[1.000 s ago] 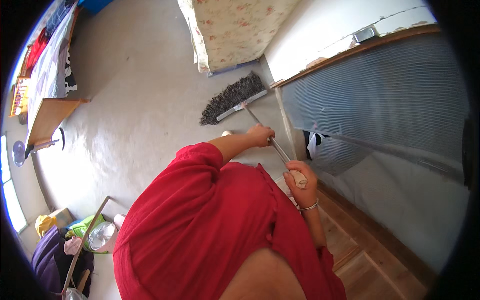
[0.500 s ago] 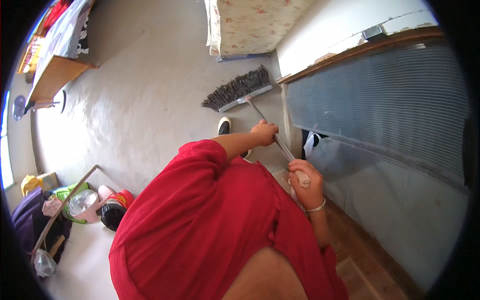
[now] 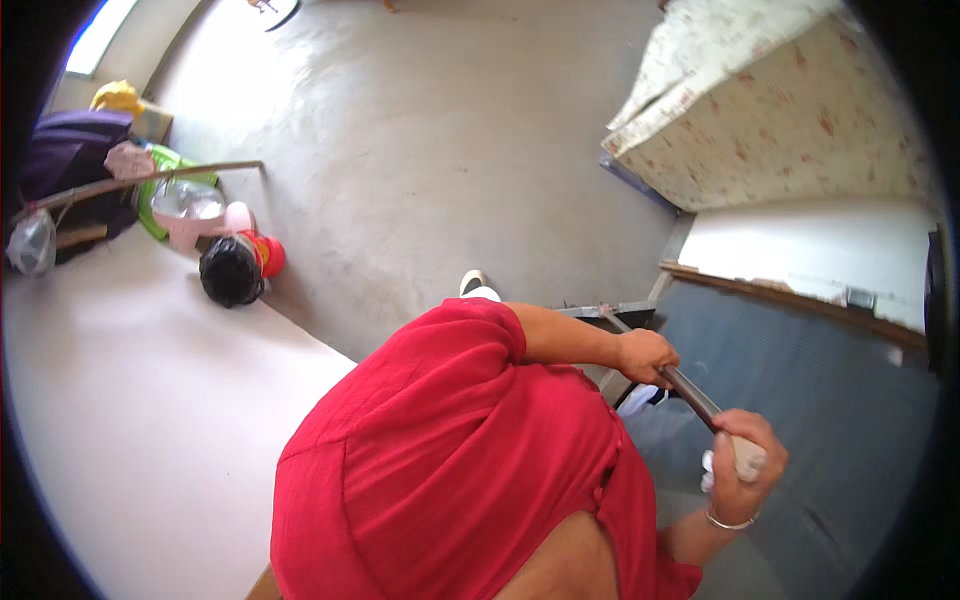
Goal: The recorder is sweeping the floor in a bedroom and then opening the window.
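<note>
Both hands hold a broom (image 3: pixel 690 393) slantwise on my right side. My left hand (image 3: pixel 645 357) is closed round the shaft partway down. Higher up, my right hand (image 3: pixel 752 455), with a bracelet at the wrist, grips the shaft near its pale, rounded top end. Something white shows beside the right fingers; I cannot make out what it is. Beyond my left forearm, the grey back of the broom head (image 3: pixel 632 310) lies low by the foot of the ribbed panel. Its dark bristles are mostly hidden now.
A ribbed, wood-topped panel (image 3: pixel 760 330) borders my right side. Flowered cloth (image 3: pixel 760 130) hangs at the far right. Left stand a black-bagged red container (image 3: pixel 232 270), a pink bucket (image 3: pixel 185 225) and a long stick (image 3: pixel 150 178). A white surface (image 3: pixel 170 370) extends at the near left. My shoe (image 3: pixel 473 281) is ahead.
My view has turned left. The broom head has come nearer to me and swung toward the panel, and both hands, still on the shaft, appear farther right and lower.
</note>
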Action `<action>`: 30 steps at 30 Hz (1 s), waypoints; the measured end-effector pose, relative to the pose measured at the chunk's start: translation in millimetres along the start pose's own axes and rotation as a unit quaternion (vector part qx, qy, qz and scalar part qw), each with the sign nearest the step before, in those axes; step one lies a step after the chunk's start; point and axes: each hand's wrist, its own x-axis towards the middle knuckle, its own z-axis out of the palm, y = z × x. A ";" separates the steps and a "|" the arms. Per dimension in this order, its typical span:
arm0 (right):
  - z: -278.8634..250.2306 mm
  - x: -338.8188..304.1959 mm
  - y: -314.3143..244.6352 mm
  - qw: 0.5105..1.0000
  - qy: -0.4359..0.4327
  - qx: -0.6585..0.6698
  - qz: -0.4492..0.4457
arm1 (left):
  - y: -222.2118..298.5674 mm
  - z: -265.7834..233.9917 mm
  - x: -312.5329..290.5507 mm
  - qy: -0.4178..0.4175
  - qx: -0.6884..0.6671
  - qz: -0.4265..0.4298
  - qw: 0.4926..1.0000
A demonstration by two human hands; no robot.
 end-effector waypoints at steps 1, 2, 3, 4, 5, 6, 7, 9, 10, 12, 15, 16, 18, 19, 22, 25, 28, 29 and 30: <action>0.0 10.5 -11.3 1.000 -0.013 0.002 -0.011 | 8.9 -17.1 -7.8 0.016 0.002 -0.006 1.000; 1.0 21.1 -22.5 0.999 -0.001 0.015 -0.042 | 19.2 -35.1 -16.0 0.019 0.000 0.008 1.000; 2.0 30.3 -33.3 0.997 0.013 0.028 -0.071 | 27.3 -51.0 -24.1 0.021 0.000 0.025 0.999; 3.1 39.1 -41.2 0.996 0.000 0.031 -0.082 | 32.2 -63.2 -34.2 0.057 -0.003 0.053 0.997; 2.5 46.4 -47.1 0.990 0.017 0.045 -0.129 | 37.3 -77.5 -44.5 0.072 0.000 0.047 0.996; 3.3 51.1 -49.8 0.982 0.034 0.059 -0.174 | 43.8 -89.9 -56.8 0.087 -0.009 0.056 0.995; 1.2 54.8 -53.2 0.981 0.020 0.064 -0.183 | 51.0 -100.9 -69.1 0.103 -0.017 0.064 0.992; -1.8 64.5 -58.8 0.958 -0.001 0.105 -0.267 | 57.2 -117.7 -93.3 0.148 -0.014 0.061 0.987; 2.4 74.3 -62.7 0.946 -0.021 0.129 -0.296 | 58.1 -126.0 -105.1 0.176 0.001 0.062 0.982; 18.5 91.9 -74.1 0.934 -0.062 0.142 -0.321 | 60.1 -142.1 -134.9 0.243 0.026 0.050 0.968; 58.5 109.5 -88.6 0.925 -0.080 0.158 -0.336 | 50.5 -163.2 -186.9 0.300 0.059 -0.013 0.952; 71.3 115.6 -91.6 0.916 -0.138 0.175 -0.335 | 46.9 -168.7 -207.9 0.327 0.091 -0.036 0.940; 107.9 118.5 -103.4 0.917 -0.186 0.184 -0.301 | 36.9 -180.2 -252.5 0.372 0.144 -0.080 0.914; 135.5 114.8 -111.7 0.929 -0.179 0.180 -0.270 | 28.8 -183.7 -276.7 0.394 0.165 -0.104 0.898; 209.7 129.6 -106.5 0.870 -0.329 0.158 -0.332 | -16.1 -176.7 -348.1 0.431 0.211 -0.207 0.852; 295.8 123.3 -99.8 0.832 -0.420 0.187 -0.312 | -68.5 -154.5 -420.2 0.472 0.238 -0.269 0.805; 373.9 96.2 -64.8 0.802 -0.499 0.203 -0.257 | -108.4 -116.9 -471.7 0.446 0.226 -0.422 0.756; 393.2 86.9 -53.7 0.788 -0.532 0.196 -0.239 | -112.8 -104.9 -481.8 0.432 0.209 -0.492 0.726; 403.3 76.4 -47.0 0.787 -0.535 0.194 -0.239 | -120.7 -89.3 -487.4 0.434 0.207 -0.492 0.725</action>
